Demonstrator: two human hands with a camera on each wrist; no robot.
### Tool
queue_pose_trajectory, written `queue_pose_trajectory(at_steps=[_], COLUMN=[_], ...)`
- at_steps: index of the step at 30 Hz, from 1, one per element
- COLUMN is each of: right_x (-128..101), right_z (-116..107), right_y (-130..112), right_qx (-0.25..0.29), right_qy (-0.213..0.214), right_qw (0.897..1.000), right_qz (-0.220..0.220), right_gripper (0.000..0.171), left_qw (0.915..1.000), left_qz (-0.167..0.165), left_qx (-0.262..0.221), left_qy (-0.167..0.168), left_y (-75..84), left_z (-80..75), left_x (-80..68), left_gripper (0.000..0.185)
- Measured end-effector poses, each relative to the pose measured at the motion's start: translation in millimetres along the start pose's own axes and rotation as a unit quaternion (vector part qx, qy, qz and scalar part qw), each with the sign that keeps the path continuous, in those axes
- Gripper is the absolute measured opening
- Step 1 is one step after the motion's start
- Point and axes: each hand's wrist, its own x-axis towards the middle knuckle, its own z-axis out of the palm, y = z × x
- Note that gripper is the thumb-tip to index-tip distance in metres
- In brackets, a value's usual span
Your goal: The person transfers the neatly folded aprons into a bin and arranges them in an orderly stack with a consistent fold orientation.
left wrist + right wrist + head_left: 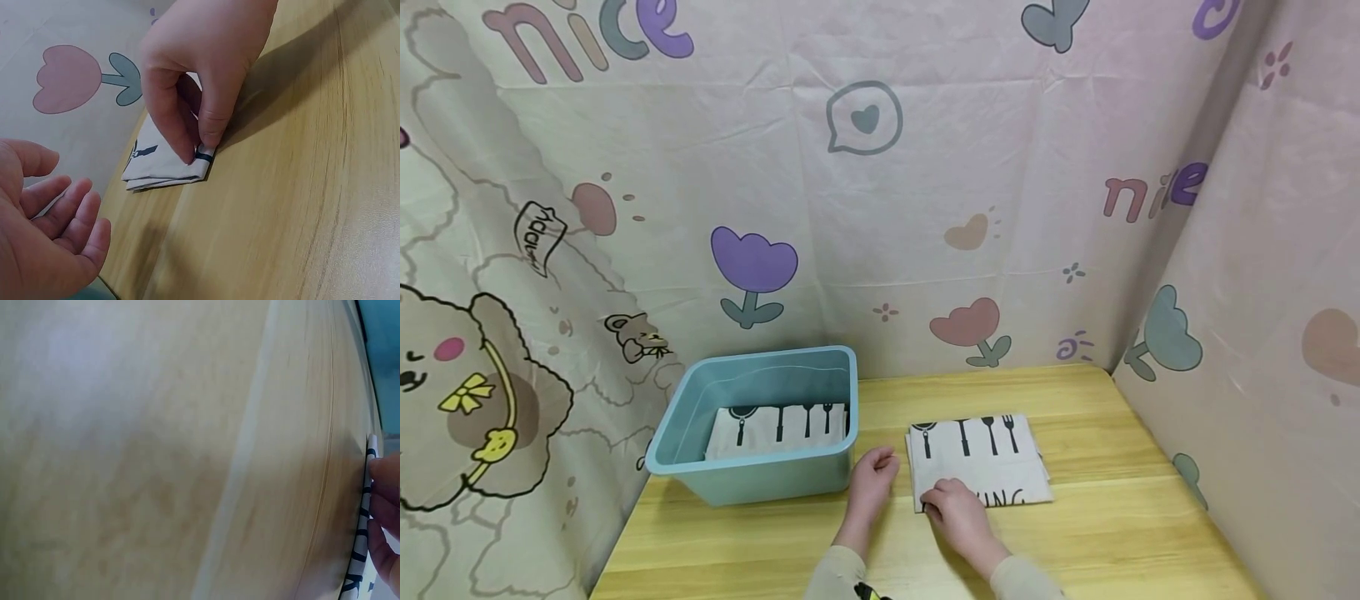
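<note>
On the table lies a folded white cloth (977, 458) printed with black kitchen utensils and lettering. My right hand (958, 512) is at its near left corner; in the left wrist view the thumb and forefinger pinch the folded edge (203, 156). Only the fingertips (381, 509) and the cloth's lettered edge (359, 550) show in the right wrist view. Between the cloth and a blue bin, my left hand (874, 482) hovers with loosely bent fingers and holds nothing. Its palm (44, 250) faces the cloth in the left wrist view.
The open blue bin (760, 479) stands at the left of the wooden table (1112, 533). Inside it lies another folded cloth (775, 432) with the same utensil print. Printed curtains (910, 200) hang behind the table and along both sides.
</note>
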Motion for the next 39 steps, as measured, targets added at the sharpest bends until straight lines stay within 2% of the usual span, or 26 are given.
queue_pose_trajectory(at_steps=[7,12,15,19,27,39], right_x=[-0.2,0.6,0.5,-1.6,-3.4,-8.5], right_z=[1.5,-4.6,-9.0,-14.1,-28.1,-52.3], right_y=[-2.5,-3.2,-3.6,-2.4,10.4,47.2], right_qx=[0.017,0.049,0.082,0.108,0.099,0.092], right_qy=[-0.016,-0.047,-0.051,-0.031,0.000,0.070], right_qw=[1.000,0.997,0.994,0.991,0.986,0.975], right_qz=[-0.001,0.027,0.048,0.074,0.137,0.187], right_gripper=[0.015,0.015,0.017,0.022,0.028,0.036], left_qw=[1.0000,1.0000,1.0000,1.0000,0.9998,0.9989], left_qz=[0.008,-0.003,-0.005,0.001,-0.007,-0.024], left_qx=[0.002,0.007,0.006,-0.001,-0.015,-0.037], left_qy=[0.005,0.003,0.003,0.002,0.011,0.017], left_y=[-4.4,-7.2,-8.7,-10.0,-11.9,-15.9], left_z=[-0.1,-0.2,-0.6,-1.2,0.4,11.8], left_x=[0.9,1.2,0.8,-0.3,-3.6,-7.0], left_gripper=[0.031,0.032,0.032,0.033,0.037,0.043])
